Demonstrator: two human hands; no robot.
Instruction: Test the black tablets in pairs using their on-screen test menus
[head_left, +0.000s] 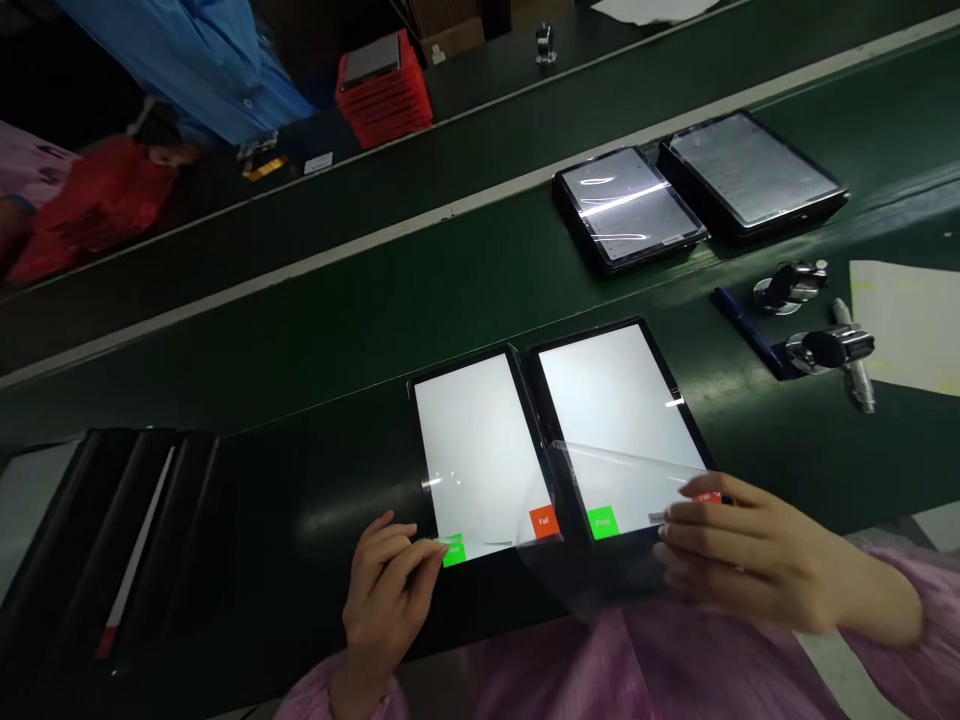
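Note:
Two tablets lie side by side on the dark green bench, both with lit white screens. The left tablet (480, 450) shows a green box at its lower left and an orange Fail box at its lower right. My left hand (394, 585) is closed in a pinch at that tablet's lower left corner, on what looks like the edge of a clear film. Over the lower part of the right tablet (611, 410), my right hand (750, 550) grips a transparent film (630, 465), which is lifted and bent. My fingers partly cover its red Fail box.
Two more tablets (630, 205) rest at the back right. A blue pen (750, 335), shiny metal fittings (829, 348) and paper (911, 325) lie at right. Dark cases (112, 530) stand at left. Across the bench are red trays (384, 90) and a co-worker's blue sleeve (217, 70).

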